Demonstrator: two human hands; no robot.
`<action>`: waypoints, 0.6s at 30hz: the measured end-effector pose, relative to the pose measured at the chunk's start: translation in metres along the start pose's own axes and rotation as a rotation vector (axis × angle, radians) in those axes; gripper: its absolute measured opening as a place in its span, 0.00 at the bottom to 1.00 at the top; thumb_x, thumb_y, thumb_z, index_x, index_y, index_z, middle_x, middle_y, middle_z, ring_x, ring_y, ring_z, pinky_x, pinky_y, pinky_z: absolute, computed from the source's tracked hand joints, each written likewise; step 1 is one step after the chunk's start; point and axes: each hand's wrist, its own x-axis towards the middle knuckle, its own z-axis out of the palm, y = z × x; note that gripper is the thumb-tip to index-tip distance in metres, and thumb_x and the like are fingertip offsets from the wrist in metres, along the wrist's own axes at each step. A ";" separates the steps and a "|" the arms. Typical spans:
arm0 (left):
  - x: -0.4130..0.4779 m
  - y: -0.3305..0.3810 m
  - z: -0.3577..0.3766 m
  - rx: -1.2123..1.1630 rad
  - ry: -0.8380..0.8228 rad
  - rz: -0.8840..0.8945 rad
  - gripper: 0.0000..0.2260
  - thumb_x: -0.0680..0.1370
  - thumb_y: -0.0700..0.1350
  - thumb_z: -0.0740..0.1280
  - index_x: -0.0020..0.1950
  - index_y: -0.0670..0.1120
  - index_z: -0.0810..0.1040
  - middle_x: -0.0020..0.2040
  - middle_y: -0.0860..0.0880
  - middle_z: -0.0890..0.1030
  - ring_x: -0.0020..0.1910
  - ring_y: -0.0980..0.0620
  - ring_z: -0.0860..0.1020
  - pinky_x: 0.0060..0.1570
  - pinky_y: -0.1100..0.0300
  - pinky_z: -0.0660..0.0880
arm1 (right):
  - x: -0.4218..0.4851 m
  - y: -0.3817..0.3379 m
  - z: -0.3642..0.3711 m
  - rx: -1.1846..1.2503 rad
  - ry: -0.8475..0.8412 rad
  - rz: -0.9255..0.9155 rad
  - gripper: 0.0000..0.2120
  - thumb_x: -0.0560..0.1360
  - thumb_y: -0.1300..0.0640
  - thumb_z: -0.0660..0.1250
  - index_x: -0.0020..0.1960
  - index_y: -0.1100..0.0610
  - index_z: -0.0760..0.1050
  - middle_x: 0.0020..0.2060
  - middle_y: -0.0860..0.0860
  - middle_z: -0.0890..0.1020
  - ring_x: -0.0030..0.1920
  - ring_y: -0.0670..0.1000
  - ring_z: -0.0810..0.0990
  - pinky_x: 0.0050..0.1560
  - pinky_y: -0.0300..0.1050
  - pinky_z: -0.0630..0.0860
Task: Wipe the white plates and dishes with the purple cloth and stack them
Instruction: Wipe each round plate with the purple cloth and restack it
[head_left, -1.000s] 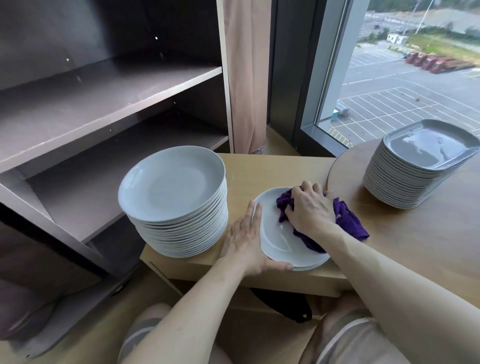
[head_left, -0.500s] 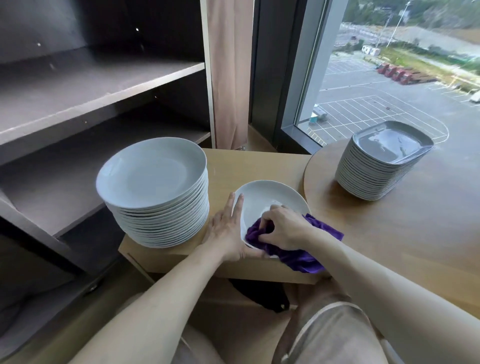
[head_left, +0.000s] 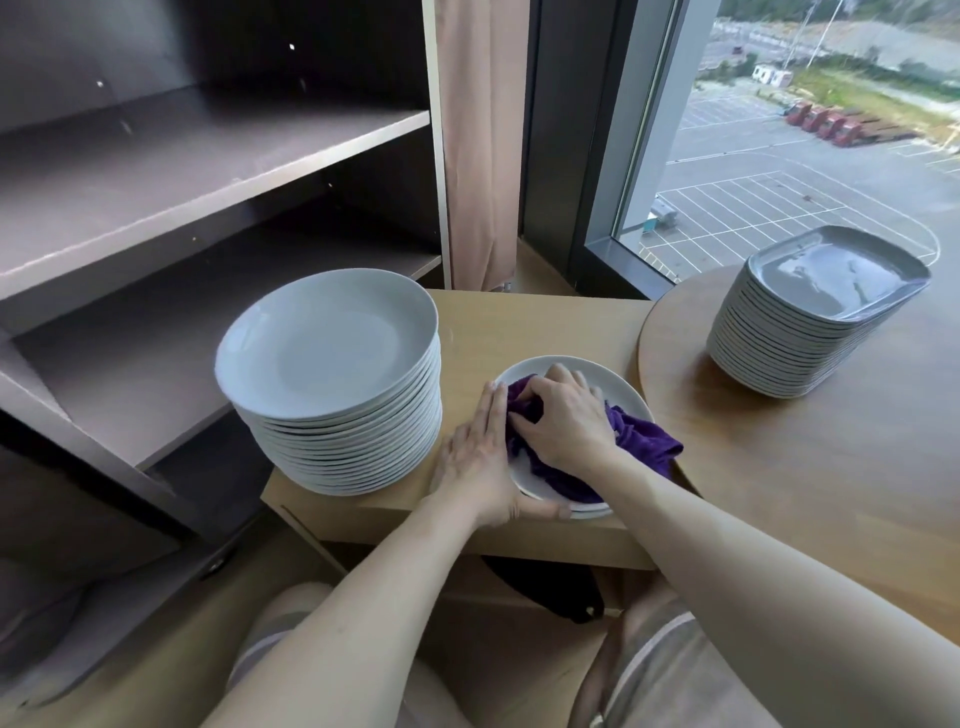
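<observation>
Deep purple cloth (head_left: 639, 441), plate (head_left: 621, 387) under it plain white, stack of round plates (head_left: 332, 364) plain white, square dishes (head_left: 800, 343) white with a grey sheen on top, surface (head_left: 530, 322) pale wood grain, round surface (head_left: 831, 467) warmer brown grain, shelves (head_left: 208, 171) dark grey-brown, curtain (head_left: 478, 145) dusty pink.

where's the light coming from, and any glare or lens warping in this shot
Head view: daylight enters through the window on the right; it glares off the top square dish; wide-angle distortion makes the window frame lean; the right hand and purple cloth are sharp.

Upper-floor dining or catering room: tall plate stacks (head_left: 337, 415), shelving (head_left: 208, 171), window (head_left: 670, 104) over car park (head_left: 769, 202).
</observation>
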 end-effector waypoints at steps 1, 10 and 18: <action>0.000 -0.001 0.001 0.002 0.003 0.003 0.73 0.51 0.83 0.68 0.77 0.57 0.23 0.79 0.60 0.27 0.83 0.50 0.44 0.81 0.43 0.50 | 0.004 0.001 0.000 -0.039 0.018 0.013 0.12 0.78 0.40 0.64 0.52 0.47 0.78 0.50 0.46 0.72 0.55 0.53 0.70 0.55 0.54 0.66; 0.000 -0.002 0.002 -0.002 0.006 -0.017 0.74 0.45 0.88 0.58 0.76 0.56 0.21 0.80 0.59 0.28 0.82 0.54 0.44 0.80 0.48 0.49 | 0.010 0.037 -0.048 -0.473 -0.113 0.036 0.11 0.80 0.52 0.61 0.58 0.52 0.79 0.57 0.55 0.75 0.60 0.59 0.70 0.60 0.59 0.66; -0.004 0.003 -0.006 0.028 -0.032 -0.019 0.75 0.50 0.84 0.64 0.78 0.51 0.23 0.80 0.57 0.27 0.82 0.55 0.42 0.81 0.49 0.49 | -0.037 0.044 -0.071 -0.329 -0.317 0.005 0.02 0.74 0.55 0.65 0.42 0.50 0.75 0.46 0.48 0.75 0.55 0.55 0.72 0.51 0.53 0.62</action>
